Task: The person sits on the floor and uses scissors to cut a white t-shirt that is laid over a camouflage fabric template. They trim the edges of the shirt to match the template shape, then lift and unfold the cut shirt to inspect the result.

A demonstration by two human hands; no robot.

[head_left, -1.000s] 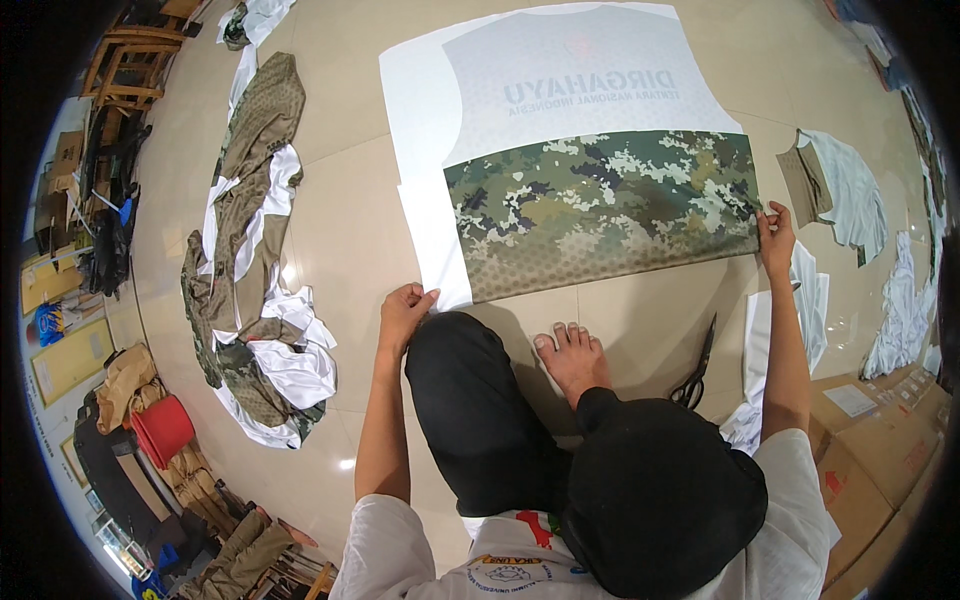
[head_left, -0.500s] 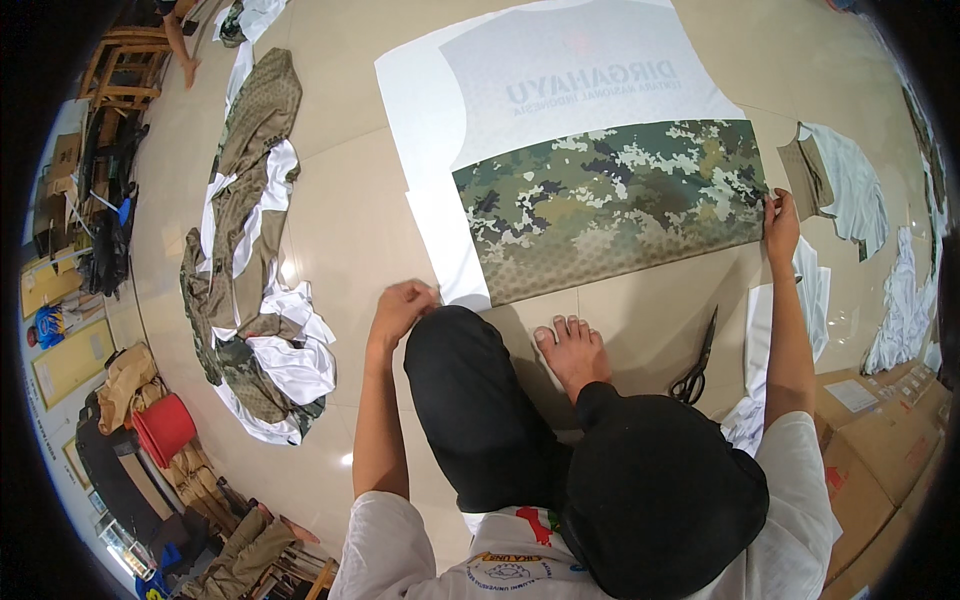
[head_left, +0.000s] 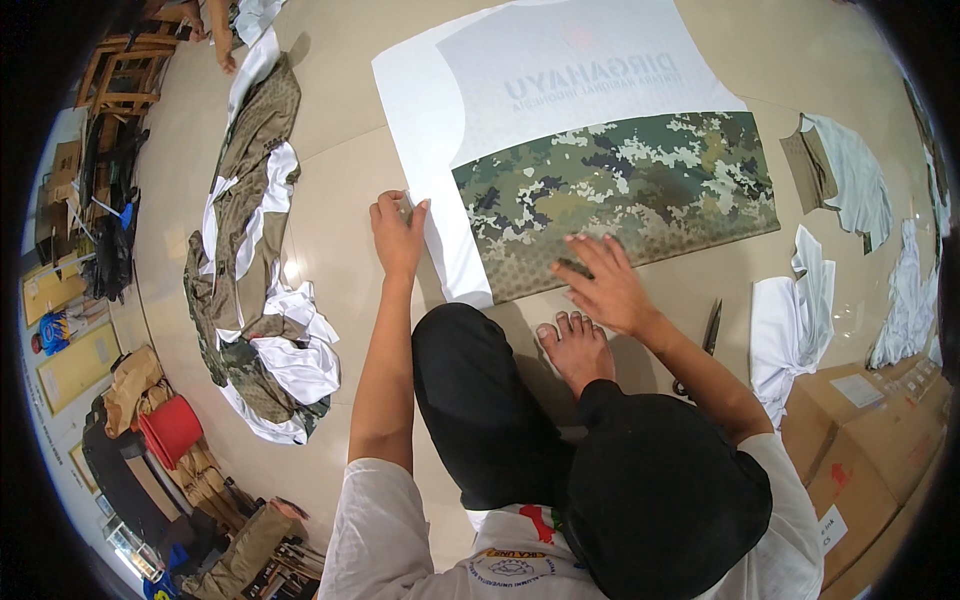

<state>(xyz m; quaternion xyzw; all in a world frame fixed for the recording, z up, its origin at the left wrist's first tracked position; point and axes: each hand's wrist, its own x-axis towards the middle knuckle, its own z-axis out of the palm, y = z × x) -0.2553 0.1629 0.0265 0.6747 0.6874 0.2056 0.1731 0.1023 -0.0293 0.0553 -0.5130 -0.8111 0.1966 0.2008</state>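
Fingers of both hands spread flat, left hand and right hand on the camouflage fabric panel.

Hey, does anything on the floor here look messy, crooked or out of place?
The printed sheet lies flat, with the left hand on its white edge and the right hand on the camouflage part. The long heap of fabric to the left is rumpled. Scissors lie loose on the floor by the right arm.

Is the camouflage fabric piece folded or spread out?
Spread flat: the camouflage fabric piece lies open on the floor, its outline fully visible.
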